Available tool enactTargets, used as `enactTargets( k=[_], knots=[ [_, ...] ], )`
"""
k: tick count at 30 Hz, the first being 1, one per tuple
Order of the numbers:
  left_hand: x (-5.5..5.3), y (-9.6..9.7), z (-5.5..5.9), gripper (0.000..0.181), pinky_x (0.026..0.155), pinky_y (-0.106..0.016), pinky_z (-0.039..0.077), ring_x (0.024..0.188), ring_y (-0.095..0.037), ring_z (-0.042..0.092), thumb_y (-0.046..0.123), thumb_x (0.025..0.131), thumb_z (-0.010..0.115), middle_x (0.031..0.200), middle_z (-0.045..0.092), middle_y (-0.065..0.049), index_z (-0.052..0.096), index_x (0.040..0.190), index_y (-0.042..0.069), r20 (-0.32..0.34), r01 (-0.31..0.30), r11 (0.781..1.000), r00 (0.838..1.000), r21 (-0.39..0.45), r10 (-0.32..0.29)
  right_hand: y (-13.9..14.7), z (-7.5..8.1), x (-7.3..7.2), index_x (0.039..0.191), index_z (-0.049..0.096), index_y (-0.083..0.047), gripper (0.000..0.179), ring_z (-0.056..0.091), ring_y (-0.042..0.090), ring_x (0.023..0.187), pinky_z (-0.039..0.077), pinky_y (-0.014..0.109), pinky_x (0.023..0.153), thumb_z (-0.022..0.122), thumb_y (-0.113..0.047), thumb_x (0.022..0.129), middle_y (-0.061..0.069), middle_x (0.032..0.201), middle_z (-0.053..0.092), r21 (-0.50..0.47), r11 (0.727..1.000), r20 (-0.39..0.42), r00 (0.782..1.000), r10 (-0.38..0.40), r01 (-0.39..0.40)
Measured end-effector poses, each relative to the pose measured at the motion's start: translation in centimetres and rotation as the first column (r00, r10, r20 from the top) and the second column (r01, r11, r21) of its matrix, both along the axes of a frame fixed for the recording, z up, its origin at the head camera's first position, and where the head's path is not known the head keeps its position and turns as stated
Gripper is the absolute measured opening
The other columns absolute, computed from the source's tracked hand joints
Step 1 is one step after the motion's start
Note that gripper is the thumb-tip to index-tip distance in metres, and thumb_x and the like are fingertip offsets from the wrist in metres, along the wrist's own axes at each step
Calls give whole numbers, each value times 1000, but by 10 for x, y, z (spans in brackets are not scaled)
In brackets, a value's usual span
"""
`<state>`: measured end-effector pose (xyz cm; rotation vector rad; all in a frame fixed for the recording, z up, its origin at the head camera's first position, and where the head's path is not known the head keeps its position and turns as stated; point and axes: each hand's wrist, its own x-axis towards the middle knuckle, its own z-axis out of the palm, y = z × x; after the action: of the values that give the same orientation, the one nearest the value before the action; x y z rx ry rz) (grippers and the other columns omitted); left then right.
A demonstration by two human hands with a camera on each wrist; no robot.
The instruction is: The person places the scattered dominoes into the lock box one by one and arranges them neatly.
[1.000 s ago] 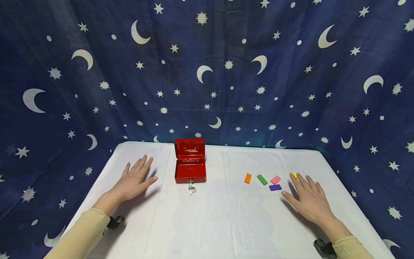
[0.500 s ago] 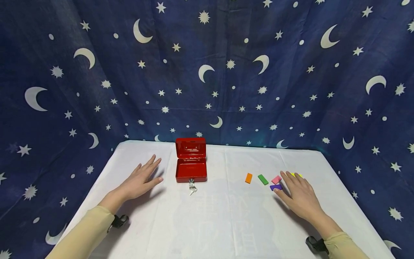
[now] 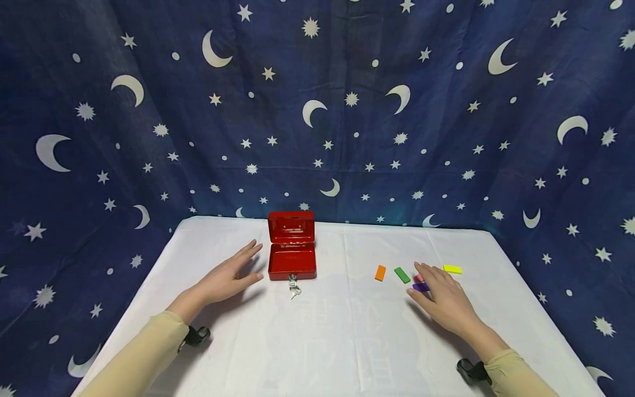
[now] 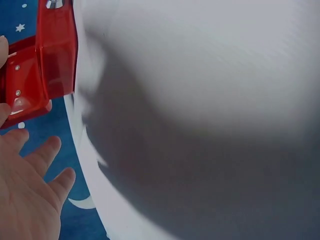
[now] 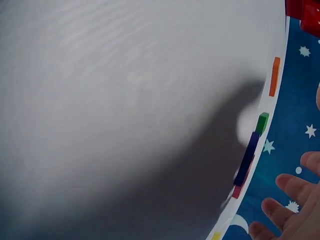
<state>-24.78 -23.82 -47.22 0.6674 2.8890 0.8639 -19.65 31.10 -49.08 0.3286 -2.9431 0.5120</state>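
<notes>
A small red metal cash box (image 3: 292, 261) stands with its lid raised toward the back of the table, its inside bare. At its front hangs a silver padlock (image 3: 292, 281) with keys (image 3: 295, 292). Left of the box, my left hand (image 3: 223, 280) hovers with fingers extended, holding nothing. On the right, my right hand (image 3: 444, 298) hangs over a purple block (image 3: 420, 287) and a pink block (image 3: 419, 278), partly covering both. Its fingers are spread and hold nothing. Close by lie a green block (image 3: 402, 275), an orange block (image 3: 380, 273) and a yellow block (image 3: 452, 269).
A white cloth (image 3: 317, 342) covers the table. Behind and at both sides hangs a dark blue curtain (image 3: 347, 132) with moons and stars. Each wrist wears a small black camera mount, such as the left mount (image 3: 197, 336).
My left hand has moved right, nearer the red cash box. My right hand has moved left, uncovering the yellow block and coming over the pink and purple blocks.
</notes>
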Motion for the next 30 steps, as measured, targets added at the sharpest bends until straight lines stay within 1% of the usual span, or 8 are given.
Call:
enactTargets(
  k=[3,9,12,15,17,22,27,30],
  knots=[
    [-1,4,0,79,113,-66,31,152,-31,29,59,95,64,171,17,1,31,161,33,25,-7,1000,1000,24,7,-4,-1,-1,158,38,-11,81,37,45,140,27,69,111,59,-60,97,21,152,46,-21,1000,-4,1000,4,-4],
    [-3,11,-3,73,111,-65,35,149,-30,35,51,95,70,170,20,0,42,157,24,61,-13,998,998,61,10,-12,0,-4,156,41,-11,80,44,40,133,34,64,108,55,-64,98,19,143,55,-41,999,-6,1000,16,-16],
    [-5,14,-6,69,112,-64,35,149,-29,35,48,95,71,169,22,0,46,154,24,67,-10,998,998,62,6,-17,1,-5,155,43,-12,79,44,40,132,36,64,106,55,-65,97,19,144,54,-51,999,18,1000,11,-10],
    [-7,16,-9,63,114,-63,32,150,-27,33,46,95,71,169,23,-1,50,150,24,67,6,997,998,75,-11,-21,2,-7,155,45,-13,78,45,40,134,38,64,106,57,-64,97,18,145,54,-51,999,45,999,7,-4],
    [-9,16,-12,60,115,-62,30,148,-26,36,45,95,71,169,24,-2,52,148,24,67,19,996,997,89,-25,-23,3,-8,153,47,-14,76,45,39,134,39,64,106,58,-64,97,18,145,55,-51,999,55,998,15,-12],
    [-14,17,-18,53,117,-58,31,142,-22,46,44,96,70,168,25,1,55,143,23,85,26,992,996,126,-37,-27,3,-12,149,53,-14,72,48,37,131,39,61,106,58,-63,97,15,142,59,-63,997,40,998,56,-53],
    [-17,19,-18,49,117,-56,30,140,-23,49,37,97,71,168,27,2,56,141,21,117,13,985,993,171,-33,-31,3,-14,147,56,-12,65,51,36,128,39,59,106,63,-55,98,12,138,62,-70,995,29,997,76,-74],
    [-19,20,-19,47,117,-56,31,139,-24,50,34,97,72,167,27,1,56,140,21,124,11,983,992,185,-35,-33,2,-14,146,57,-13,63,52,35,126,40,59,105,64,-52,98,12,136,63,-61,996,32,997,74,-72]
  ],
)
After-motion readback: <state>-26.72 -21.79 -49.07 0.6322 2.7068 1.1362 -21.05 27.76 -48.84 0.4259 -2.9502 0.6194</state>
